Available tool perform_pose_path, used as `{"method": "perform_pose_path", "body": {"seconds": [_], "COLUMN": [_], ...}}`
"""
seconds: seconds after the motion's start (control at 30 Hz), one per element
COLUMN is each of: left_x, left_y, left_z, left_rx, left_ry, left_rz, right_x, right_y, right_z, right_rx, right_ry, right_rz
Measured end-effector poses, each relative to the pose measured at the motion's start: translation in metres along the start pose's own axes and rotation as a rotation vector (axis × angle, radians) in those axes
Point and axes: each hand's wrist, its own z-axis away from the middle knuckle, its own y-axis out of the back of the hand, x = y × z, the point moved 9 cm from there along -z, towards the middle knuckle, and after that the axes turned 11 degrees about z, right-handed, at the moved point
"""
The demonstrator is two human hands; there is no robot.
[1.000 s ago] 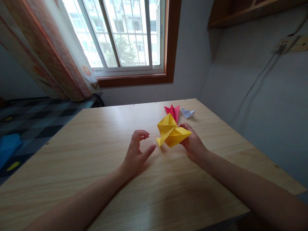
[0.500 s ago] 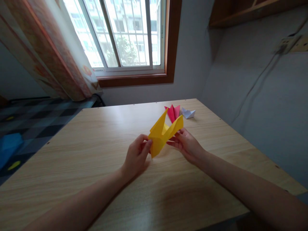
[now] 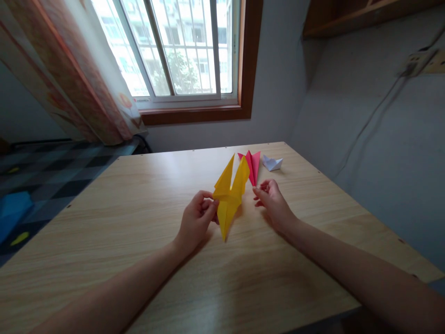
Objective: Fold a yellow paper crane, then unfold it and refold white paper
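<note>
Pinching yellow paper [image 3: 229, 197], left hand [image 3: 196, 220] alone.

Near table [image 3: 139, 260]: bare wood is lying open around both forearms.
Far right: red fold [image 3: 253, 163] and white fold [image 3: 271, 163] are sitting just beyond the right hand [image 3: 273, 204].
Middle: yellow fold [image 3: 229, 195] is standing between the hands.

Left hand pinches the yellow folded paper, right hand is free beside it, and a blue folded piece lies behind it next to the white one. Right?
Not quite: in the head view the piece beside the white one is red, not blue. The left hand does pinch the yellow folded paper; the right hand is free.
</note>
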Motion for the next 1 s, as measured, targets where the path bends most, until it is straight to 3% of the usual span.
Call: {"method": "perform_pose_path", "body": {"seconds": [0.13, 0.2, 0.4, 0.67, 1.0], "left_x": [-0.002, -0.002, -0.006, -0.015, -0.013], "left_y": [0.001, -0.002, -0.012, -0.006, -0.007], "left_z": [-0.001, 0.001, 0.002, 0.001, 0.000], "left_rx": [0.004, -0.019, -0.093, -0.030, -0.060], "left_ry": [-0.003, 0.003, 0.056, 0.146, 0.096], "left_rz": [-0.024, -0.049, 0.002, 0.121, -0.104], "right_x": [-0.029, -0.032, -0.025, -0.009, 0.000], "right_y": [-0.019, -0.028, -0.036, -0.035, -0.043], "right_z": [0.014, 0.022, 0.023, 0.015, 0.019], "right_rx": [-0.213, -0.281, -0.272, -0.309, -0.379], "right_ry": [0.245, 0.273, 0.328, 0.232, 0.039], "right_rz": [0.190, 0.225, 0.315, 0.202, -0.036]}}
